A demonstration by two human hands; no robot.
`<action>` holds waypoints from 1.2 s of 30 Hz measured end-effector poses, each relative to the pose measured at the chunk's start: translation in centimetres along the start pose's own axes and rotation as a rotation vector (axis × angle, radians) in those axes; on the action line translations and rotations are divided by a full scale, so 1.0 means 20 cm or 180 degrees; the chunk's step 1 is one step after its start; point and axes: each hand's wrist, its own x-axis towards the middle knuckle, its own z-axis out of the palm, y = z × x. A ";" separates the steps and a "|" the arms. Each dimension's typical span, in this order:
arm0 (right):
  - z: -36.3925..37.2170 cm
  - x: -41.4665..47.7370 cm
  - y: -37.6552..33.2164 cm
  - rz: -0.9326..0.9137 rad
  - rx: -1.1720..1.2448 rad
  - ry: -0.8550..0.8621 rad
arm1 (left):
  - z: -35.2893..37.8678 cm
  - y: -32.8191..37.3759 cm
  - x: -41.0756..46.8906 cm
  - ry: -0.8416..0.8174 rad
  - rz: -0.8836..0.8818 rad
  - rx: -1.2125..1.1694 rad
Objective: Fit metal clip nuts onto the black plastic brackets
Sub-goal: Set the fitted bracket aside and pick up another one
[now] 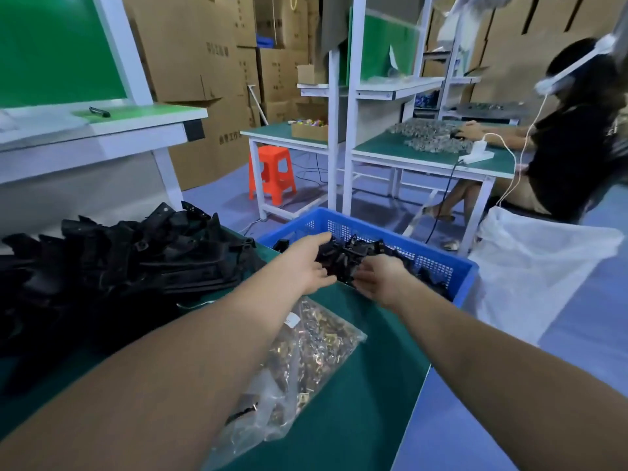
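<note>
Two bare forearms reach out over a workbench (356,385) topped with a smooth dark green mat. Under the left forearm lies a crinkled clear plastic bag (265,399) of small brass-coloured metal clip nuts (316,355). The bag carries a white label (292,321) whose print is too small to read.

To the left, matt black plastic brackets lie on the mat in a jagged heap (119,263) of long, angular pieces.

At the bench's far right edge sits a blue plastic basket (438,270) with perforated walls. Over it, the left hand (306,263) clasps a bundle of black plastic brackets (343,258), with its fingers stretched along the top and its thumb beneath. The right hand (380,280) meets the bundle's near side with bent fingers. I cannot tell whether they close round it.

To the right of the basket a white woven sack (543,266) stands on the blue floor.

Farther off are an orange plastic stool (272,171), white-framed benches with green tops, and a seated person (564,144) beside a pile of grey metal parts (428,134).

Brown cardboard cartons (190,49) fill the back. Their printed characters are too blurred to read.
</note>
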 end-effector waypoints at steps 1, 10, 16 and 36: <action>0.03 -0.01 0.04 -0.0182 -0.0199 0.0028 | -0.05 -0.01 0.00 0.0028 0.0001 0.0062; 0.45 -0.36 0.10 -0.1074 -0.0350 -0.0443 | -0.32 0.11 -0.30 0.0343 0.0751 0.0705; 0.86 -0.77 0.15 -0.0942 -0.0122 -0.1187 | -0.65 0.15 -0.82 0.0871 0.2107 0.1761; 1.90 -1.15 1.07 -0.1932 -0.2783 -0.2703 | -2.26 -0.49 -1.53 0.4566 0.1377 0.2327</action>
